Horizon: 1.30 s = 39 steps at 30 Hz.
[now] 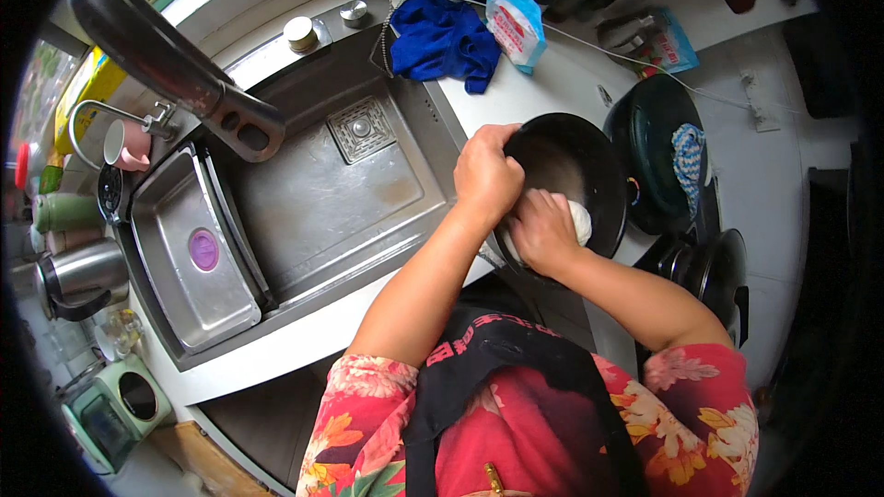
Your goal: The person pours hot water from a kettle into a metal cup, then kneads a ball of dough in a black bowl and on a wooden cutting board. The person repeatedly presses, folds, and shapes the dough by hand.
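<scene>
A deep black bowl or pot (608, 172) rests at the counter's front edge, to the right of the sink. My left hand (489, 169) grips its left rim, thumb over the edge. Inside the vessel, my right hand (545, 229) presses on a lump of white dough (580, 222), fingers bent over it. Part of the dough is hidden beneath that hand, and the fingertips are hard to make out.
Left of me is a stainless steel sink (331, 200) with a smaller basin (179, 297) and a large dark faucet (166, 48). A blue cloth (445, 41) and a blue-white packet (514, 21) lie behind the vessel. A dark lidded pot (646, 152) stands close at right.
</scene>
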Tool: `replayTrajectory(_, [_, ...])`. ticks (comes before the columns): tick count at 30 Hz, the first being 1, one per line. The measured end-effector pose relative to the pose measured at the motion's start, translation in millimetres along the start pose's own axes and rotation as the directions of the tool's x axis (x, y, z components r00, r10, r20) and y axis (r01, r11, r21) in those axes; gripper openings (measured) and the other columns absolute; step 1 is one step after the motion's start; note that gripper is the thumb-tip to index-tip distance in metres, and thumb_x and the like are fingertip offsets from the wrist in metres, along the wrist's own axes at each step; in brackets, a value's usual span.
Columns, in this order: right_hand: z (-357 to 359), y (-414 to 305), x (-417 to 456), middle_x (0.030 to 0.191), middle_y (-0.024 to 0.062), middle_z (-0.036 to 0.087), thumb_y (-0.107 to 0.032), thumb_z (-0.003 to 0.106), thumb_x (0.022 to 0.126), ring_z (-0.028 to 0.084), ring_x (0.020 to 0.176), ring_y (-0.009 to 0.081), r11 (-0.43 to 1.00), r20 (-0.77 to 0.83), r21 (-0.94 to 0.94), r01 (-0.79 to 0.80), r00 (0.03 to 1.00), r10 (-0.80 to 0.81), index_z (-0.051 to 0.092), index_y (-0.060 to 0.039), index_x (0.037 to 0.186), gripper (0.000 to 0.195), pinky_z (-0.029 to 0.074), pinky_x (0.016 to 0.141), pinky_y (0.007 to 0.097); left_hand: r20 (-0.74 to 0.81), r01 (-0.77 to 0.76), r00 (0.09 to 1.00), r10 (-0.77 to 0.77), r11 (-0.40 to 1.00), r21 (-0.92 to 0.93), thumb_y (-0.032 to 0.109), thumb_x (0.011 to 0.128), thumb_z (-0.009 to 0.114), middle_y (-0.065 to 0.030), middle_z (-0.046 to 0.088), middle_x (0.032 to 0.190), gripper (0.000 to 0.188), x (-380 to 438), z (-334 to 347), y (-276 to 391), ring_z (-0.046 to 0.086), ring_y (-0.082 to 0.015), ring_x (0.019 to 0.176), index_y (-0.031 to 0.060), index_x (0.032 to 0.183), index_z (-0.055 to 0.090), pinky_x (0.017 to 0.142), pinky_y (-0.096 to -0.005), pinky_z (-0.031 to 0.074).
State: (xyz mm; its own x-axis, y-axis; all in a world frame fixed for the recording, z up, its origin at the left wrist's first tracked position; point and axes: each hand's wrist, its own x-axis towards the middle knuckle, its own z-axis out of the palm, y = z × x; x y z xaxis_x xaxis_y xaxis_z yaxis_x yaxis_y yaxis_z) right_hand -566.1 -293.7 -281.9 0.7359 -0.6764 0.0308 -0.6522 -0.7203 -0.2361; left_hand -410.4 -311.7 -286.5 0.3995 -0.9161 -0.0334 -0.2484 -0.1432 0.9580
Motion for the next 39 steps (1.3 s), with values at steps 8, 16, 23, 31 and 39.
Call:
replayTrajectory(8, [34.9, 36.6, 68.4, 0.098, 0.0192, 0.068, -0.025, 0.055, 0.087, 0.064, 0.094, 0.0366, 0.871, 0.064, 0.050, -0.489, 0.872, 0.486, 0.066, -0.0111, 0.102, 0.023, 0.048, 0.081, 0.0452, 0.013, -0.032, 0.999, 0.031, 0.998, 0.047, -0.001, 0.074, 0.053, -0.0131, 0.066, 0.109, 0.038, 1.1, 1.5, -0.1, 0.061, -0.0351, 0.104, 0.0099, 0.106, 0.070, 0.090, -0.0421, 0.049])
replayTrajectory(16, [-16.4, 6.7, -11.2, 0.085, 0.0124, 0.061, -0.020, 0.063, 0.079, 0.058, 0.087, 0.0284, 0.991, 0.109, 0.106, 0.075, 0.990, -0.087, 0.063, -0.0081, 0.090, 0.016, 0.039, 0.075, 0.0424, -0.020, -0.030, 0.999, 0.031, 0.999, 0.025, -0.003, 0.073, 0.052, -0.0108, 0.066, 0.110, 0.040, 0.1, 3.0, -0.6, 0.061, -0.0334, 0.105, 0.0108, 0.107, 0.070, 0.091, -0.0419, 0.049])
replayTrajectory(23, [34.3, 43.6, 61.3, 0.120, 0.0220, 0.057, -0.024, 0.056, 0.087, 0.051, 0.113, 0.0390, 0.940, 0.115, 0.131, -0.317, 0.946, 0.303, 0.059, -0.0069, 0.119, 0.037, 0.040, 0.094, 0.0495, -0.003, -0.013, 1.000, 0.014, 0.997, 0.075, -0.003, 0.074, 0.053, -0.0112, 0.066, 0.111, 0.039, -1.4, 2.2, 2.0, 0.061, -0.0335, 0.105, 0.0107, 0.106, 0.070, 0.091, -0.0416, 0.049])
replayTrajectory(31, [-23.3, 33.8, 21.3, 0.113, 0.0184, 0.057, -0.020, 0.068, 0.076, 0.053, 0.108, 0.0385, 0.972, 0.445, 0.222, 0.073, 0.879, -0.168, 0.057, -0.0065, 0.112, 0.040, 0.043, 0.093, 0.0472, -0.009, -0.037, 0.999, 0.038, 0.995, 0.096, -0.003, 0.074, 0.054, -0.0137, 0.067, 0.111, 0.041, 1.8, 3.1, 0.9, 0.062, -0.0354, 0.104, 0.0105, 0.108, 0.071, 0.091, -0.0427, 0.049])
replayTrajectory(39, [-104.3, 32.6, -13.0, 0.091, 0.0084, 0.057, 0.005, 0.060, 0.064, 0.059, 0.085, 0.0210, 0.823, 0.113, 0.545, -0.161, 0.987, 0.118, 0.049, -0.0048, 0.088, 0.028, 0.048, 0.078, 0.0326, 0.002, -0.055, 0.998, 0.056, 0.987, 0.152, -0.005, 0.070, 0.053, -0.0194, 0.068, 0.105, 0.043, 0.5, -0.5, 10.6, 0.063, -0.0381, 0.100, 0.0051, 0.109, 0.070, 0.090, -0.0423, 0.049])
